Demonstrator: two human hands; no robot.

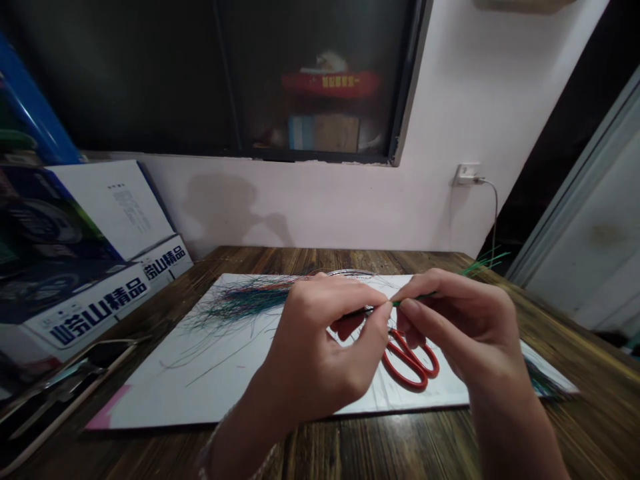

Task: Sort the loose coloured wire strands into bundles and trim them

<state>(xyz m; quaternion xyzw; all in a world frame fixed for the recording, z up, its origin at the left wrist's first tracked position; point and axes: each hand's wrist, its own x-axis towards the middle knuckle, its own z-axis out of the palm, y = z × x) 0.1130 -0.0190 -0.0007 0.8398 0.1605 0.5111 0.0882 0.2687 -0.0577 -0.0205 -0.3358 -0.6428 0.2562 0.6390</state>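
In front of me, both hands meet in a fingertip pinch. My right hand [465,327] is closed on a thin bundle of green wires [485,262], whose loose ends fan out behind the hand. My left hand [335,340] is closed too, thumb and forefinger pinching at the bundle's near tip; a dark thin piece shows under its fingers. Exactly what the left fingertips grip is partly hidden. Red-handled scissors [410,373] lie below the hands on a white board [200,400], their blades mostly covered. A spread of fine coloured wires [240,300] lies left of my left hand.
More coloured wires [543,383] lie at the board's right end. The board rests on a dark wooden table [320,453]. Printed cartons [115,293] and a tray-like object [65,393] stand at left. Behind is a wall with a socket [467,175] and plugged cable.
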